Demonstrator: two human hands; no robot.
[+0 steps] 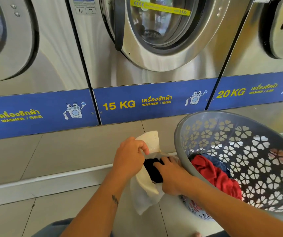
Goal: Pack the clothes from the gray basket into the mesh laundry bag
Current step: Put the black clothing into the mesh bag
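A: Left hand [130, 156]?
B: Fingers curled, pinching the rim of the white mesh laundry bag [147, 189], holding its mouth open on the tiled floor [51, 159].
A: Right hand [171, 177]?
B: Curled round a dark garment [152, 170], pressing it into the bag's mouth.
A: Basket?
B: Gray basket [240, 134], tilted, just right of the bag. Red garment [214, 175] and blue cloth [212, 159] inside. Washers [154, 74] behind.

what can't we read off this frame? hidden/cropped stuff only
- Mesh laundry bag, head view: contents beyond the dark garment, hidden by both hands.
- Right hand: fingertips buried in fabric, grip unclear.
- Gray basket: clothes under the red garment; far side cropped by the frame's right edge.
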